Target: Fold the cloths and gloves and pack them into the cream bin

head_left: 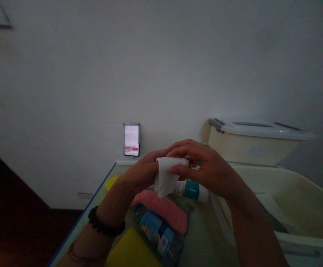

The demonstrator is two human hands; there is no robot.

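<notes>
A small folded white cloth [167, 176], perhaps a tissue, hangs over the fingers of my left hand [144, 171]. My right hand [207, 167] reaches across from the other side, its thumb pressing the cloth's front and its fingers curled over the top. Between my right thumb and fingers shows a small reddish shiny item [192, 161]; its kind is hard to make out. Beneath my hands lie a white and teal bottle [192, 190], a pink textured cloth [161, 207] and a clear plastic bottle with a blue label [157, 230]. The fingertips of my left hand are mostly hidden.
A phone [131, 139] with a lit screen stands against the wall. To the right are a lidded cream storage box [247, 146] and an open cream bin [303, 189] with things inside. Yellow items [133, 252] lie on the green tabletop [206, 237].
</notes>
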